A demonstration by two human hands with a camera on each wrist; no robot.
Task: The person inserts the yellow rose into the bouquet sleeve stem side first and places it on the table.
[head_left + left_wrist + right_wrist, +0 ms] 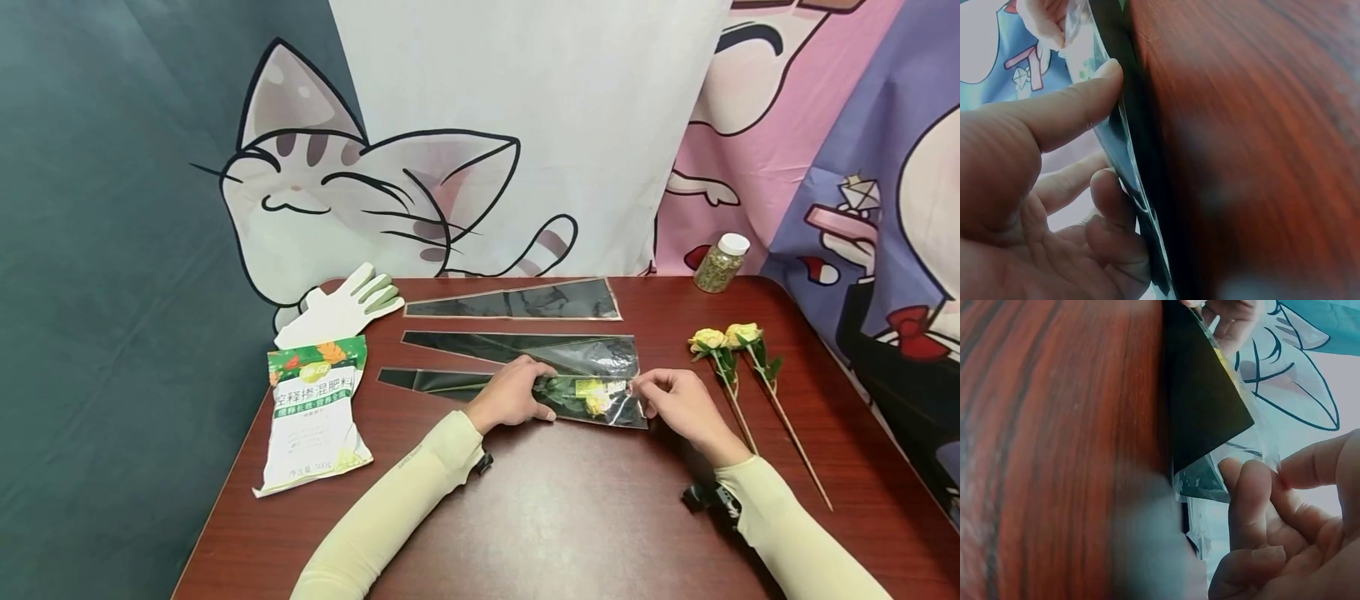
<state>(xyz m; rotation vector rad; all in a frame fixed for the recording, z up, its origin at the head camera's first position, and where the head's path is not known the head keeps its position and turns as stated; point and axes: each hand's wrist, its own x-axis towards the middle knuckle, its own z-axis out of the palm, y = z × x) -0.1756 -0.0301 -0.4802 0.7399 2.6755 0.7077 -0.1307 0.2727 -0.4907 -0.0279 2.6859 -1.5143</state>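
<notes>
A clear-fronted, dark-backed flower sleeve lies across the table with a yellow rose inside, its bloom toward the wide right end. My left hand rests over the sleeve's middle, thumb at the near edge and fingers toward the far edge. In the left wrist view the straight thumb presses the film edge. At the wide end, my right hand pinches the clear film between thumb and fingertips. The right wrist view shows the film lifted away from the dark backing there.
Two flat sleeves lie behind. To the right are two yellow roses with long stems, and a white-capped jar stands at the back. A fertilizer bag and white-and-green gloves lie at the left.
</notes>
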